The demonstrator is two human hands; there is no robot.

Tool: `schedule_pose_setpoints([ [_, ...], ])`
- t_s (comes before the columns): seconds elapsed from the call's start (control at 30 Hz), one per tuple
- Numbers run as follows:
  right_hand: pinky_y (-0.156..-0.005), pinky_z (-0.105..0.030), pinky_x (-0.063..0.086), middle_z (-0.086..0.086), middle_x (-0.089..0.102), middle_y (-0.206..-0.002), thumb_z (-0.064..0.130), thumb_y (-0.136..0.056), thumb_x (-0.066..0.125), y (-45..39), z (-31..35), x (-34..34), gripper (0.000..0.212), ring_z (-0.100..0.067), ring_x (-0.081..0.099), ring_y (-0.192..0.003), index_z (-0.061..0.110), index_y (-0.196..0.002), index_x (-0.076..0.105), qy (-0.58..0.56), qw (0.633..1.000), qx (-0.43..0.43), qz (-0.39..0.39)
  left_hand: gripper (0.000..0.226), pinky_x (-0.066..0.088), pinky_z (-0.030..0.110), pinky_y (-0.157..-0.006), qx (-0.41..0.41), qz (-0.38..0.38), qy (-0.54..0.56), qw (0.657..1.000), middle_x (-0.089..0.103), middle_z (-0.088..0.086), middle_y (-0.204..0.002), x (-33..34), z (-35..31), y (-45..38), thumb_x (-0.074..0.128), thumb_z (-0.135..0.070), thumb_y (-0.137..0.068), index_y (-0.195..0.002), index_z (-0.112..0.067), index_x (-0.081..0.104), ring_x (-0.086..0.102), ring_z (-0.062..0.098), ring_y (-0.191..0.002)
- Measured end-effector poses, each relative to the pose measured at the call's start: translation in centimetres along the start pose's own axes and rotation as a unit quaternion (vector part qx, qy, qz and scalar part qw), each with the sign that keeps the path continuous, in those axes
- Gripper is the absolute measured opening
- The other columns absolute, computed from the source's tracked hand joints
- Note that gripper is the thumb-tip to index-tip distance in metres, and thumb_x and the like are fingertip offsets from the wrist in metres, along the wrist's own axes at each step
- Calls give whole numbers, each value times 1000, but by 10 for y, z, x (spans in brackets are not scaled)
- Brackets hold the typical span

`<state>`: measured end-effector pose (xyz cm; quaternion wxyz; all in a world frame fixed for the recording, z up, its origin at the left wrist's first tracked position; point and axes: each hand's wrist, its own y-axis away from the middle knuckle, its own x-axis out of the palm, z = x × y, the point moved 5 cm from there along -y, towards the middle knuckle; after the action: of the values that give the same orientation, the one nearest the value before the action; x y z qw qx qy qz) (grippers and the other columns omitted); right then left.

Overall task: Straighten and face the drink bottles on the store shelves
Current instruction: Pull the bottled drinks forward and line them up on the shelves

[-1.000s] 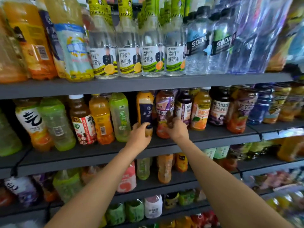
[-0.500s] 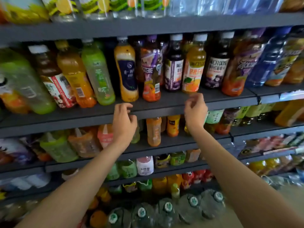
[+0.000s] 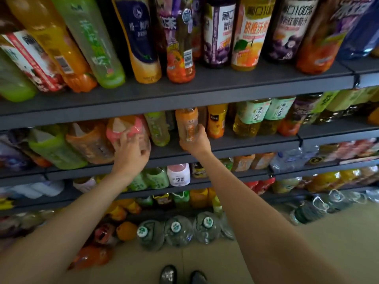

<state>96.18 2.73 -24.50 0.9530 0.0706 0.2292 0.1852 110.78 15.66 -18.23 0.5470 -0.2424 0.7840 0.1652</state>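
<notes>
Hands work the second shelf (image 3: 225, 149) down: the left hand (image 3: 131, 154) curls its grip round a pink-labelled clear plastic bottle (image 3: 125, 130), the right hand (image 3: 195, 143) wraps the base of an upright orange-labelled plastic bottle (image 3: 187, 124). Both bottles stand near the shelf's front edge, long axes vertical, directly above each grip, so a twist would likely face the labels.

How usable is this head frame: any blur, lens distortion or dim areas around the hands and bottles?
Head view: wide-angle bending tilts the top-row bottles outward; the edges, lower shelves and floor jugs are soft and dim. The left hand on the pink-labelled bottle and the right hand on the orange-labelled bottle are slightly blurred but readable.
</notes>
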Motion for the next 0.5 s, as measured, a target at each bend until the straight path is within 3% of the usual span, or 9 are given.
schedule_pose_setpoints([
  [0.1,-102,-39,39,-11,40,-143,25,-78,74,-11,2,8,86,-32,44,-127,13,-145,20,-17,1000,16,-13,48,23,41,-108,-14,23,-11,1000,14,10,-152,0,5,-8,57,-28,-91,-134,-14,42,17,38,-136],
  [0.33,-103,-40,33,-17,32,-145,34,-91,59,-8,7,18,69,-37,38,-130,9,-143,21,-29,998,33,-52,52,33,38,-103,24,10,-2,1000,8,8,-153,5,12,-6,56,-19,-90,-138,-11,39,21,32,-139],
  [0.5,-99,-43,35,-21,34,-140,26,-92,56,12,14,14,58,-39,41,-125,-1,-134,27,-5,990,80,-115,52,24,39,-110,-2,9,26,1000,14,13,-150,0,29,3,55,-16,-90,-139,-13,38,24,37,-135],
])
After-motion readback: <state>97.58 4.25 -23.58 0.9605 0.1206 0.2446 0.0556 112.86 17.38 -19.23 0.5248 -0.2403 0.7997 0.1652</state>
